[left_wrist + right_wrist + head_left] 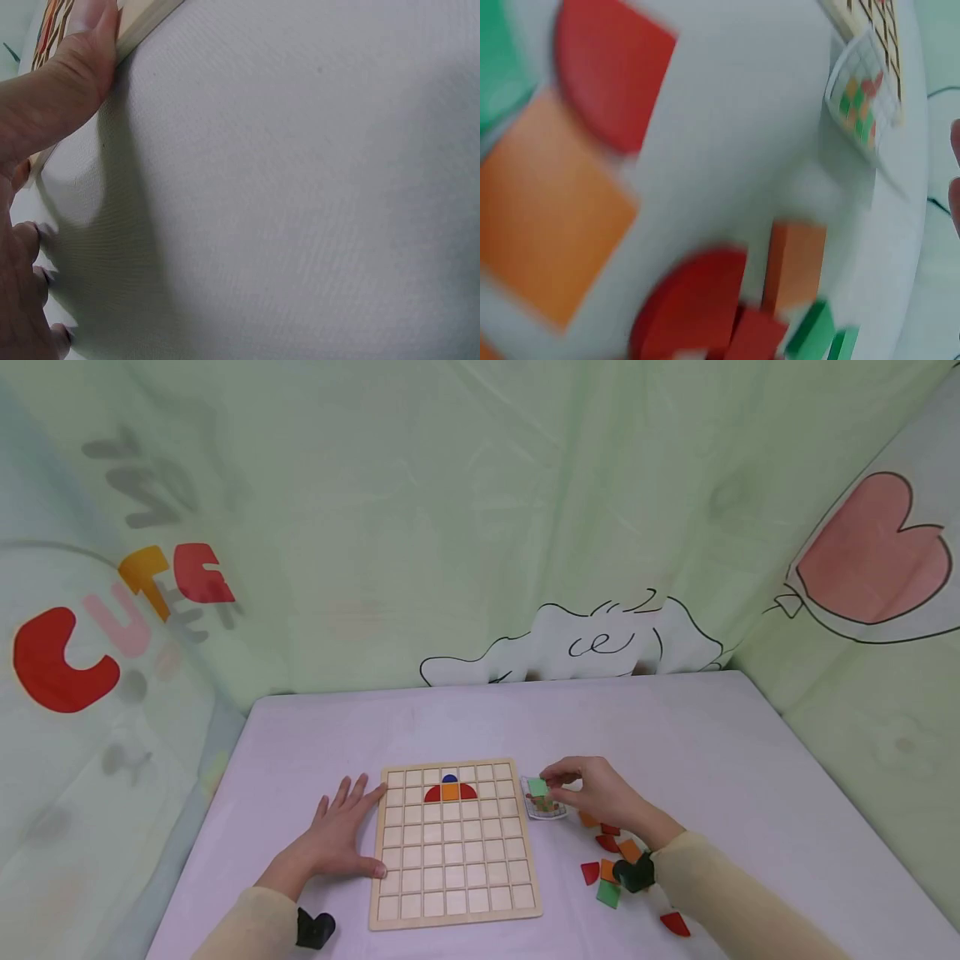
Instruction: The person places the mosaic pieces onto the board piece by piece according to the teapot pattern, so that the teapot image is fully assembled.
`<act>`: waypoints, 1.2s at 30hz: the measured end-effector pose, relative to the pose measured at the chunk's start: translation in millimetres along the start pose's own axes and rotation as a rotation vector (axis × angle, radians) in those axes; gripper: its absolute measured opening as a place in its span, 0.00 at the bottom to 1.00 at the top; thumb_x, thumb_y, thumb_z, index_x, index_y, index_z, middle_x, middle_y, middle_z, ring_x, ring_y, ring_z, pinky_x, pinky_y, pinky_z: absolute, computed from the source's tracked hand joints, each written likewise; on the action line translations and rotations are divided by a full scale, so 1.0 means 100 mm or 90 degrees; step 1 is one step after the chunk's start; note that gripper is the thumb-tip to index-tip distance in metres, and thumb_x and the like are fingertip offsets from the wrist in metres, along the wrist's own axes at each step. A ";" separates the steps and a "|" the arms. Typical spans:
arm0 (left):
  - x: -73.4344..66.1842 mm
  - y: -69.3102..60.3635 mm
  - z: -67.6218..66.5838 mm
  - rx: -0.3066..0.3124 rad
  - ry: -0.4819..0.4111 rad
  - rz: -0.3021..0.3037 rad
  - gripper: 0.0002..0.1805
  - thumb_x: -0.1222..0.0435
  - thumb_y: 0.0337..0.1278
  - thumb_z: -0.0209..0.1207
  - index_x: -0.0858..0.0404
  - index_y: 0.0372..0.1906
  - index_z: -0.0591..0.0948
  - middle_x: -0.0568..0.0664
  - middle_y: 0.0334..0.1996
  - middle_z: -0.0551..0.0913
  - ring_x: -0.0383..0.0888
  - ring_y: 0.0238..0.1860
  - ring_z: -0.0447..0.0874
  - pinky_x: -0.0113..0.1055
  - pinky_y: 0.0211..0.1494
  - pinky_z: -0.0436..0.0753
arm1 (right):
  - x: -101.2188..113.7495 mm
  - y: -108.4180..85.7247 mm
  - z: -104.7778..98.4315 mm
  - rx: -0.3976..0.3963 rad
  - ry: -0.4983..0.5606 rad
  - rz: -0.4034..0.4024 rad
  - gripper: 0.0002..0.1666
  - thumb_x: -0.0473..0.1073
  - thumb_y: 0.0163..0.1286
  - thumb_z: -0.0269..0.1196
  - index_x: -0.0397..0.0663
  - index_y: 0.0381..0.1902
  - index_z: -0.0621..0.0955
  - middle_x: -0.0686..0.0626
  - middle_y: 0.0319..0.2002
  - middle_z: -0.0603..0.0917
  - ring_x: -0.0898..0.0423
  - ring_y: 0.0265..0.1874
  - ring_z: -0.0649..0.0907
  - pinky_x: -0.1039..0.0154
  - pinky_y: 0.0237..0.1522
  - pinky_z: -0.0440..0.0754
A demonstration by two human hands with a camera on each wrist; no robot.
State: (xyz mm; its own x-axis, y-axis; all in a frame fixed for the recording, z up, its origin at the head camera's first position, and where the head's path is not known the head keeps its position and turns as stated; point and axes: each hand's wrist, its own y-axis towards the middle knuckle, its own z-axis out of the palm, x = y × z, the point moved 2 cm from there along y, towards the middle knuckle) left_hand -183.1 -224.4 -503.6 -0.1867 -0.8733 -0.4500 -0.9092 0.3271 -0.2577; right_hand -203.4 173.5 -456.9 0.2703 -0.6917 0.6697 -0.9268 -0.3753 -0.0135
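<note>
Your right hand (600, 792) pinches a green square (537, 787) between thumb and fingers, by its right side. The square is over the card (550, 812), just right of the board's upper right edge; you can't tell from these views whether it touches the card. In the right wrist view the card shows a printed pattern of green, orange and red, while only fingertips enter at the right edge.

Your left hand (342, 832) has its fingers spread, with the thumb and a fingertip resting on the left edge of the board (455, 924). Near the top of its grid sit four pieces: an orange square (450, 792) with a blue half-round (449, 778) just above it and a red quarter-round on each side.

Below and right of the card, partly under your right forearm, lie loose pieces: red quarter-rounds (675, 924), orange squares (631, 851) and another green square (608, 893). A black wrist camera sits at each of your cream sleeves (716, 885). Everything rests on a pale cloth-covered table (300, 735), with a light green curtain (420, 527) behind it.
</note>
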 end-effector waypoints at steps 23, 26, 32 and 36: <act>-0.01 0.04 0.00 -0.001 0.007 0.003 0.69 0.40 0.30 0.80 0.57 0.81 0.58 0.65 0.83 0.47 0.69 0.82 0.36 0.73 0.78 0.42 | 0.64 0.47 0.72 0.091 0.046 -0.047 0.12 0.36 0.66 0.71 0.39 0.46 0.88 0.49 0.39 0.89 0.60 0.37 0.84 0.71 0.40 0.84; 0.00 0.04 0.01 0.000 0.009 0.000 0.69 0.40 0.30 0.80 0.56 0.81 0.58 0.64 0.83 0.46 0.68 0.83 0.35 0.72 0.79 0.41 | 0.72 0.53 0.82 0.097 0.026 -0.047 0.10 0.35 0.65 0.72 0.39 0.45 0.87 0.49 0.37 0.89 0.60 0.35 0.84 0.69 0.39 0.84; 0.01 0.03 0.02 -0.003 0.000 -0.001 0.69 0.40 0.29 0.80 0.56 0.81 0.58 0.63 0.83 0.47 0.67 0.83 0.35 0.72 0.79 0.41 | 0.82 0.64 0.98 0.104 -0.021 -0.033 0.08 0.35 0.64 0.72 0.40 0.41 0.87 0.52 0.32 0.87 0.61 0.31 0.80 0.66 0.37 0.81; 0.01 0.01 0.02 -0.003 0.003 -0.003 0.69 0.40 0.29 0.80 0.55 0.81 0.58 0.63 0.83 0.47 0.67 0.83 0.35 0.72 0.79 0.42 | 0.86 0.66 1.06 0.111 -0.037 -0.031 0.08 0.35 0.63 0.72 0.38 0.41 0.88 0.52 0.31 0.86 0.61 0.30 0.79 0.66 0.35 0.81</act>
State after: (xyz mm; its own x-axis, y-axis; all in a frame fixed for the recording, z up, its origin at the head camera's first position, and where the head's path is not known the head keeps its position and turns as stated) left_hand -183.5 -224.1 -505.9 -0.1841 -0.8765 -0.4449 -0.9115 0.3216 -0.2564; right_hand -214.1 23.7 -478.7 0.3326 -0.7027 0.6289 -0.8544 -0.5069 -0.1145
